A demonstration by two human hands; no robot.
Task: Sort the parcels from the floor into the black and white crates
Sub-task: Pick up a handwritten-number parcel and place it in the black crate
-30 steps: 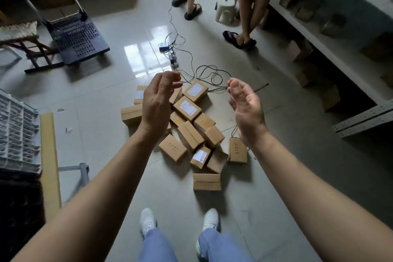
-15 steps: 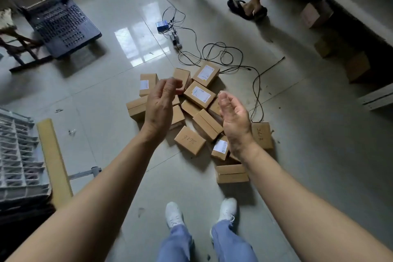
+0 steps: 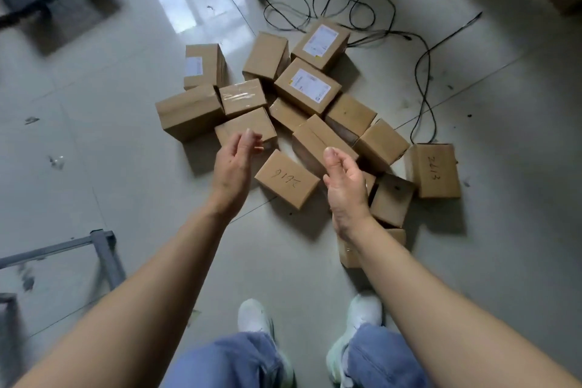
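Roughly fifteen cardboard parcels (image 3: 189,110) lie heaped on the tiled floor (image 3: 94,104), several bearing white labels. The left hand (image 3: 236,164) and right hand (image 3: 345,186) hover on either side of a parcel with handwritten digits (image 3: 286,179), each grip loose and empty. Black cables (image 3: 422,72) trail beyond the heap, and a grey metal frame (image 3: 100,249) stands at left.

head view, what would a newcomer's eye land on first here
A heap of brown cardboard parcels strewn on the pale tiled floor fills the middle of the view. Over its near edge hover the left hand and right hand, both empty, either side of a parcel with a handwritten number. A tangled black cable loops beyond the heap, toward the upper right.
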